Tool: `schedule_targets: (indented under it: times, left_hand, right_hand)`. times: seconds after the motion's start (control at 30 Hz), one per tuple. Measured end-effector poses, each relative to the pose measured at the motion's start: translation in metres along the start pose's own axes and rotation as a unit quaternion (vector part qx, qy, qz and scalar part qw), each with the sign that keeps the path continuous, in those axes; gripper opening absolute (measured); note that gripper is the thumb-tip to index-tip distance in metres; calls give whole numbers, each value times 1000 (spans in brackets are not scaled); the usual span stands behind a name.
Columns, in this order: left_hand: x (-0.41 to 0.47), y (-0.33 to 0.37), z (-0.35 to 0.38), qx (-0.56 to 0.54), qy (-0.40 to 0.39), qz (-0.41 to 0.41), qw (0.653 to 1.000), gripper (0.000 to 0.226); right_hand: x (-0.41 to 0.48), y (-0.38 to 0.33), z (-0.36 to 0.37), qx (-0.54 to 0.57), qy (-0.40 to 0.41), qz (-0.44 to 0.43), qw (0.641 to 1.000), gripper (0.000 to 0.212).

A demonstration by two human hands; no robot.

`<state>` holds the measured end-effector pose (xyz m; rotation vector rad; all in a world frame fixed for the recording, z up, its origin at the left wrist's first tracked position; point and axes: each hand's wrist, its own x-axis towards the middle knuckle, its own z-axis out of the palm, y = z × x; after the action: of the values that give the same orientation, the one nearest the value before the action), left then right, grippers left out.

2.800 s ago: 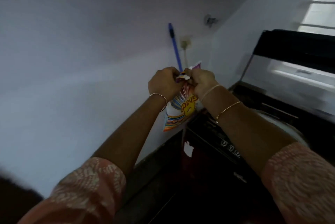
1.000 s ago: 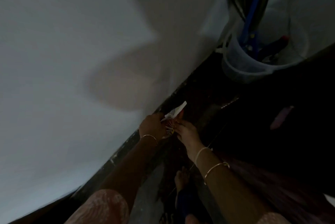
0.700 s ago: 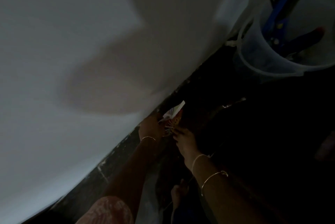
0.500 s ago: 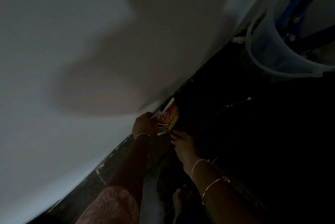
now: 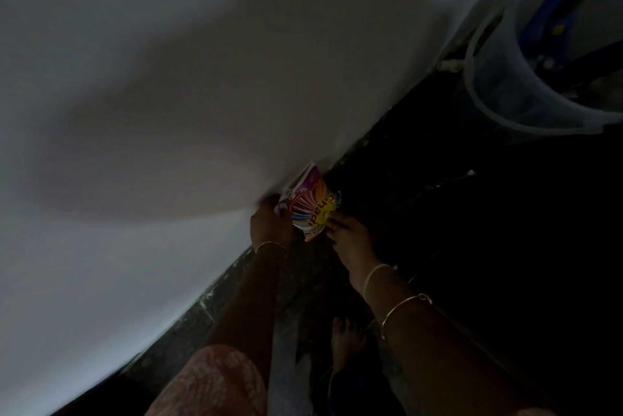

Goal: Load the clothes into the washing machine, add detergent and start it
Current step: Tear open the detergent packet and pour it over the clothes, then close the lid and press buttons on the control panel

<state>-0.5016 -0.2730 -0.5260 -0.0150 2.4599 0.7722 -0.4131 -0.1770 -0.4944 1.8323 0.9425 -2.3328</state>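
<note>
The left hand grips the left edge of the detergent packet with curled fingers, and the right hand pinches its lower right corner. The packet is between both hands, against the white wall. Well beyond the right hand is a translucent bucket; nearer than this hand, a bare foot on the dark floor.

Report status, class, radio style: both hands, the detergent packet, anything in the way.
Left hand grips detergent packet low by the wall. Right hand pinches its lower edge. Washing machine out of view; bucket stands apart.
</note>
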Motion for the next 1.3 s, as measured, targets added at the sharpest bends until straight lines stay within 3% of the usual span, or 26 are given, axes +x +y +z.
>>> schedule_targets:
  times: [0.17,0.47,0.6,0.93,1.3]
  left_hand:
    - [-45,21,-24,-51,9,-18,999,39]
    - [-187,87,-88,-73,-6,98,992,29]
    - [-264,128,-123,-45,-26,192,980,25]
    - [-431,241,-199,-93,-71,342,933,28]
    - [-582,372,-159,-136,-167,439,872,25]
  right_hand:
    - [-39,-2,-9,-73,13,-116,991,34]
    - [-205,-36,-52,-275,57,-311,908,37]
    - [-291,-47,-73,-263,61,-364,892,40]
    - [-483,-103,-146,-208,124,-478,844,34]
    - [-607,-187,-292,-187,251,-560,768,27]
